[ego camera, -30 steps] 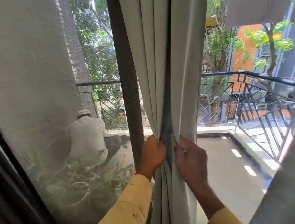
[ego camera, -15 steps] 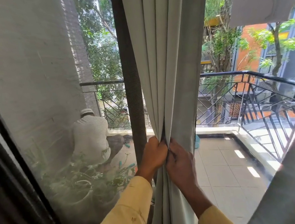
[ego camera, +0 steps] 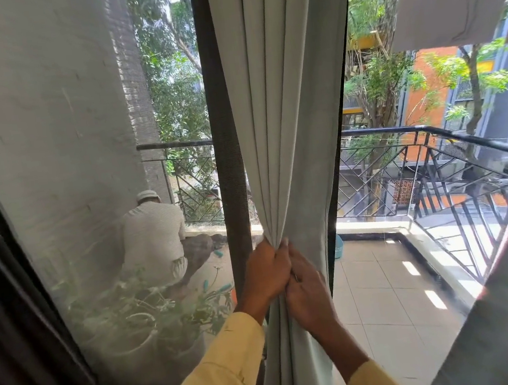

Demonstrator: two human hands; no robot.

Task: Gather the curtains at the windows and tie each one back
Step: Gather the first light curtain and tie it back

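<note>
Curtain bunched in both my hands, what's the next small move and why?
Probably hold the grey curtain with the left hand alone, freeing the right hand for a tie: both hands grip the gathered folds, and no tie shows around them.

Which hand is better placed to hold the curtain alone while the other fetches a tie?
Probably the left hand: its fingers wrap round the gathered curtain. The right hand sits lower, likely freer.

Matt pale cloth curtain (ego camera: 281, 110), glossy floor tiles (ego camera: 381, 291), black metal railing (ego camera: 452, 166)
</note>
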